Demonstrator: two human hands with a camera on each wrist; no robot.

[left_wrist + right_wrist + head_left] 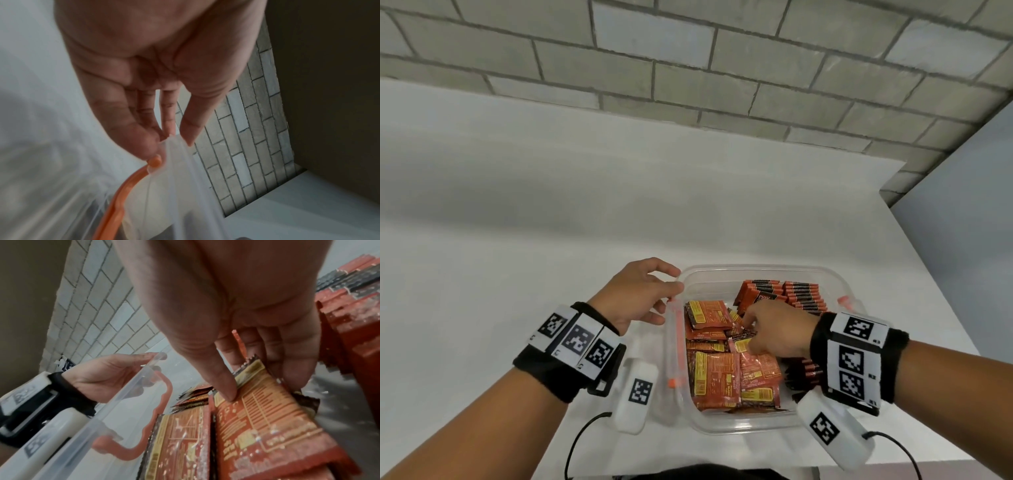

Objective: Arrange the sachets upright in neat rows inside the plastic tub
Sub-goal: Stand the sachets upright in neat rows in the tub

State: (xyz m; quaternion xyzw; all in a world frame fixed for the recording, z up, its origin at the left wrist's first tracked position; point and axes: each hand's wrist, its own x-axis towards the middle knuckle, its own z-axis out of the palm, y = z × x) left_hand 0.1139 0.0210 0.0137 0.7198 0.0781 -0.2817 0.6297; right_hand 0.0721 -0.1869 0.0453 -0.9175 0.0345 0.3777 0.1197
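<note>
A clear plastic tub (756, 268) stands on the white table near its front edge. Red and orange sachets stand upright in rows (803, 296) at the tub's far right. Loose sachets (717, 380) lie flat in its left half. My left hand (671, 291) grips the tub's far left corner, thumb and fingers on the rim (179, 162). Inside the tub my right hand (746, 330) reaches over the loose pile. In the right wrist view its thumb and fingers (261, 386) pinch the top edge of one flat sachet (267, 415). More upright sachets (804, 371) show below my right wrist.
An orange latch handle (678, 329) hangs on the tub's left side and another (846, 301) on the right. The white table (551, 222) stretches left and back to a grey brick wall (688, 68). Its right edge (935, 274) falls off close to the tub.
</note>
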